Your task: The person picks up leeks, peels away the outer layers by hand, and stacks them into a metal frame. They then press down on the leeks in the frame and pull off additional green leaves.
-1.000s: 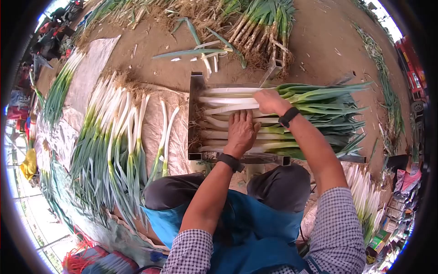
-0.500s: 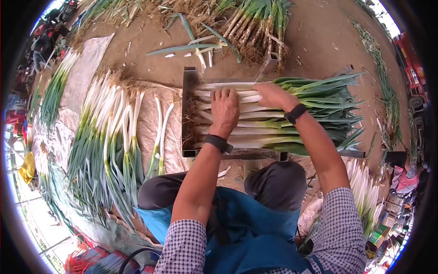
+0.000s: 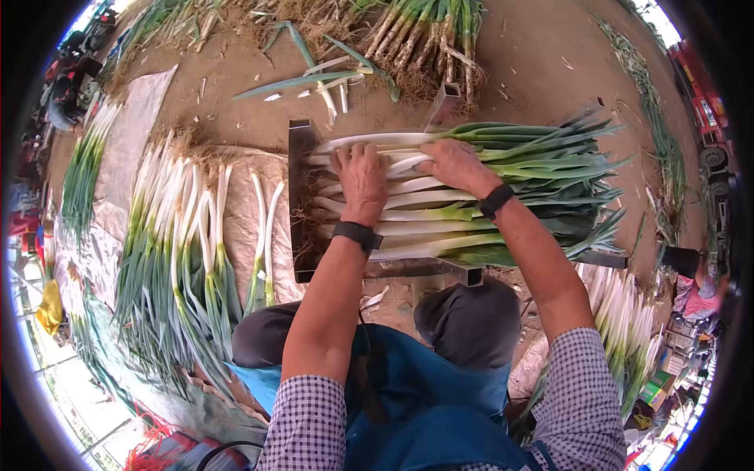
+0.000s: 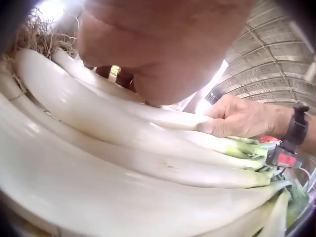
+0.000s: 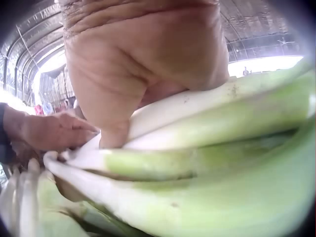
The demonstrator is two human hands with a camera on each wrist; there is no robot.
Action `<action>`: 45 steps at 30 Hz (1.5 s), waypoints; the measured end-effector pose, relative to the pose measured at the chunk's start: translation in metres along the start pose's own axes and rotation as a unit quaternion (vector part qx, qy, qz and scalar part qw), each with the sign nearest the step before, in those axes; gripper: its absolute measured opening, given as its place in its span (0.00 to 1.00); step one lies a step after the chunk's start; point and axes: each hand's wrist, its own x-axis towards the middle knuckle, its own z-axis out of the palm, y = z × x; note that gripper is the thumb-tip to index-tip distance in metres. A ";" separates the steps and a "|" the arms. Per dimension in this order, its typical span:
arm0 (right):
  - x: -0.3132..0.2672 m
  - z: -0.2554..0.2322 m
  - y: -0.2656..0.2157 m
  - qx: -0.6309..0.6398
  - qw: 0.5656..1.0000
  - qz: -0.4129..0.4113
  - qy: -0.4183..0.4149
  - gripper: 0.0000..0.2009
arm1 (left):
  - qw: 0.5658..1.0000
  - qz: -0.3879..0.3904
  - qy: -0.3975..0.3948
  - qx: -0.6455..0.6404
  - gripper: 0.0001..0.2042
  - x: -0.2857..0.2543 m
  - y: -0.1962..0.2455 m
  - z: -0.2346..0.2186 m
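Observation:
Several long leeks (image 3: 440, 214) lie side by side in a metal frame (image 3: 302, 200), roots to the left and green leaves to the right. In the head view my left hand (image 3: 362, 180) is on the white stalks near the root end, fingers bent down among them. My right hand (image 3: 462, 166) grips a white stalk (image 3: 408, 164) where the leaves begin. The left wrist view shows the right thumb against a stalk (image 4: 173, 117). In the right wrist view, fingers and thumb reach down around stalks (image 5: 168, 111); the fingertips are partly hidden.
More leeks (image 3: 177, 228) lie on a cloth (image 3: 137, 133) to the left, with two loose stalks (image 3: 271, 228) beside the frame. An untrimmed bundle (image 3: 428, 47) lies beyond it, near cut leaf pieces. Another pile (image 3: 620, 322) is at the lower right.
My left hand has moved from the middle stalks toward the far root end. My right hand remains near the far stalks, slightly farther left. The frame appears shifted left in the view.

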 end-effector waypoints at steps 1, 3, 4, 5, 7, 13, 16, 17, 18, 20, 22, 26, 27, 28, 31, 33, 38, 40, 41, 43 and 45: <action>-0.007 0.002 0.002 -0.003 0.998 -0.042 0.049 0.14 | 1.000 0.000 0.023 -0.006 0.13 -0.005 -0.001 0.004; -0.017 0.003 0.001 -0.009 0.979 -0.137 0.153 0.11 | 0.998 -0.003 0.066 -0.009 0.14 -0.003 -0.003 0.000; -0.022 -0.008 -0.009 -0.044 0.974 -0.162 0.154 0.08 | 0.997 -0.009 0.076 -0.007 0.15 -0.005 0.001 -0.004; -0.023 -0.011 -0.013 -0.049 0.972 -0.170 0.154 0.07 | 0.996 -0.014 0.083 -0.008 0.15 -0.008 0.009 -0.013; -0.029 -0.015 -0.016 -0.065 0.970 -0.174 0.158 0.07 | 0.998 0.010 0.057 0.000 0.12 -0.016 0.020 -0.024; -0.050 -0.025 -0.030 -0.110 0.971 -0.182 0.114 0.07 | 0.990 -0.043 -0.009 -0.133 0.05 -0.051 0.026 -0.017; -0.063 -0.015 -0.029 -0.064 0.977 -0.180 0.098 0.07 | 0.989 -0.009 0.011 -0.149 0.04 -0.053 0.024 -0.019; -0.062 -0.014 -0.024 -0.021 0.983 -0.154 0.097 0.07 | 0.987 -0.002 0.017 -0.157 0.04 -0.054 0.022 -0.020; -0.060 -0.015 -0.017 0.023 0.987 -0.129 0.097 0.07 | 0.987 -0.018 -0.004 -0.157 0.06 -0.053 0.021 -0.020; -0.054 -0.025 -0.004 0.021 0.988 -0.113 0.107 0.08 | 0.988 -0.030 -0.026 -0.149 0.10 -0.049 0.019 -0.019; -0.045 -0.041 0.007 -0.070 0.979 -0.138 0.130 0.09 | 0.989 -0.031 -0.036 -0.141 0.14 -0.048 0.019 -0.019; -0.028 -0.043 0.006 -0.055 0.995 0.011 -0.083 0.13 | 0.995 -0.012 -0.036 -0.094 0.19 -0.043 0.018 -0.030; -0.025 -0.042 0.008 -0.045 0.996 -0.017 -0.075 0.13 | 0.996 -0.007 -0.039 -0.080 0.20 -0.042 0.017 -0.034; -0.026 -0.041 0.012 -0.035 0.996 -0.040 -0.067 0.13 | 0.997 -0.007 -0.061 -0.056 0.21 -0.037 0.018 -0.040; -0.033 -0.053 0.021 0.073 0.994 -0.039 -0.070 0.15 | 0.996 0.021 -0.080 -0.035 0.21 -0.026 0.014 -0.047; -0.037 -0.076 0.013 0.161 0.978 0.028 -0.127 0.15 | 0.994 0.029 -0.098 -0.030 0.20 -0.023 0.012 -0.050; -0.028 -0.051 0.027 0.171 0.985 -0.014 -0.018 0.15 | 0.995 0.009 -0.098 -0.007 0.16 -0.014 -0.002 -0.040; -0.014 -0.028 0.016 0.119 0.992 -0.032 -0.030 0.15 | 0.993 -0.024 -0.101 0.062 0.15 -0.015 -0.010 -0.039; -0.010 -0.007 0.010 0.027 0.998 -0.032 -0.044 0.14 | 0.996 -0.028 -0.079 0.044 0.18 -0.017 -0.010 -0.043; -0.007 0.000 0.007 -0.045 0.997 -0.039 -0.040 0.14 | 0.999 -0.005 -0.027 0.035 0.20 -0.023 -0.008 -0.039; -0.015 -0.004 0.003 -0.002 0.999 -0.046 -0.019 0.14 | 0.999 0.021 -0.038 0.030 0.21 -0.025 -0.014 -0.037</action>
